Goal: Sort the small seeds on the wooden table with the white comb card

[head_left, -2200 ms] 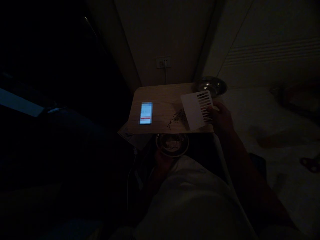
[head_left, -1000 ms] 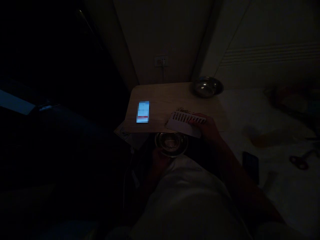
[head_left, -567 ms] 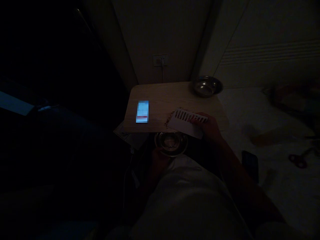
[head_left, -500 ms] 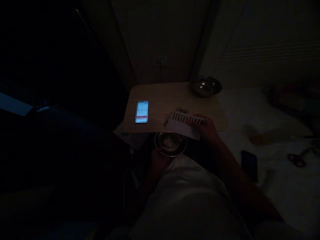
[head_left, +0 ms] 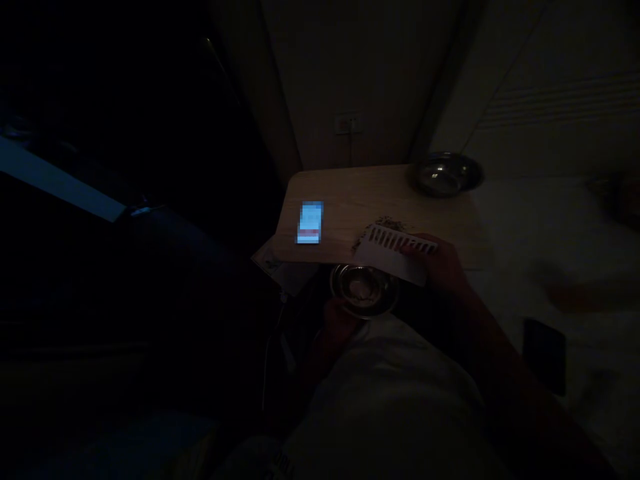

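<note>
Part of the work shows as done: dark specks lie on the floor of the steel bowl (head_left: pixel 389 301), just below the table's near edge. More remains, since a patch of dark bits (head_left: pixel 389 222) (seeds or dry crumbs, I can't tell in this gloom) lies on the wooden tabletop (head_left: pixel 345 190), against the far side of the white slotted scraper (head_left: pixel 383 259). The right hand (head_left: pixel 443 263) pinches that scraper by its slotted part, with its plain edge out over the table's near edge, beside the bowl. The left hand (head_left: pixel 340 317) is at the bowl's left rim; its fingers are too dark for me to say whether they grip. A second steel bowl (head_left: pixel 467 175) sits at the far right corner, its contents unclear, and a lit phone (head_left: pixel 310 223) lies to the left.
</note>
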Tool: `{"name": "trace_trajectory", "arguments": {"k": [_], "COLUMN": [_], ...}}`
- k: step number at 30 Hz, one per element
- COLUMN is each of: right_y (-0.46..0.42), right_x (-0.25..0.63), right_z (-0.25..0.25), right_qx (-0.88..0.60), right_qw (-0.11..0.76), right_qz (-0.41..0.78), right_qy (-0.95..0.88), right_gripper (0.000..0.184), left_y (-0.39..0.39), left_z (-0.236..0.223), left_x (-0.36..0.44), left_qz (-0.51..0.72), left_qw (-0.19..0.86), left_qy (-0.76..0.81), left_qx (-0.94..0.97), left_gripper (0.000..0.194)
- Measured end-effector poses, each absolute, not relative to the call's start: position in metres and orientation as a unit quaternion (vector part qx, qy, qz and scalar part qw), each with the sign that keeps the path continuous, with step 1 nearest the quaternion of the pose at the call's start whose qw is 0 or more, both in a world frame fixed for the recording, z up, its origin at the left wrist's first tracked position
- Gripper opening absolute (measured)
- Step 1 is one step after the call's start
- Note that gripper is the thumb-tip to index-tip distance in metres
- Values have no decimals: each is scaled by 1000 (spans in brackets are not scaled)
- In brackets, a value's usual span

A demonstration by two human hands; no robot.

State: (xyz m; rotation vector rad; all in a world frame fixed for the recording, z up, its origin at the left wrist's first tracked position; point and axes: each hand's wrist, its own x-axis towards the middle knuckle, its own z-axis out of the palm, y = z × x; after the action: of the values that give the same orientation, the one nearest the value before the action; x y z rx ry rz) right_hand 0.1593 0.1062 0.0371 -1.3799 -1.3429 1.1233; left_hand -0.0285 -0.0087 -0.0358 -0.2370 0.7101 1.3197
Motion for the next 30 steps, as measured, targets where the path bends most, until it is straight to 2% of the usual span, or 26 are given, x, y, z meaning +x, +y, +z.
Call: {"name": "trace_trajectory", "arguments": {"k": [6,14,24,30], "right_y": [106,112,112,107], "right_x": [163,176,178,159], "right_z": [43,40,44,37], "right_qx": [-562,-564,-567,-546], "right_qw": [463,486,516,489], "right_qz": [444,435,443,456], "right_qy": [-523,-507,-465,-505], "right_gripper": [34,30,36,35], "left_y": [-10,-14,-13,-13], "left_z": [-40,-41,-33,-44], "left_x": [-30,-31,-30,-32], "left_qz": [610,610,602,606], "left_qw": [723,700,710,707], "left_qy": [307,357,348,350], "left_qx": [-106,-104,-108,-105], "left_gripper": [40,28,33,32]}}
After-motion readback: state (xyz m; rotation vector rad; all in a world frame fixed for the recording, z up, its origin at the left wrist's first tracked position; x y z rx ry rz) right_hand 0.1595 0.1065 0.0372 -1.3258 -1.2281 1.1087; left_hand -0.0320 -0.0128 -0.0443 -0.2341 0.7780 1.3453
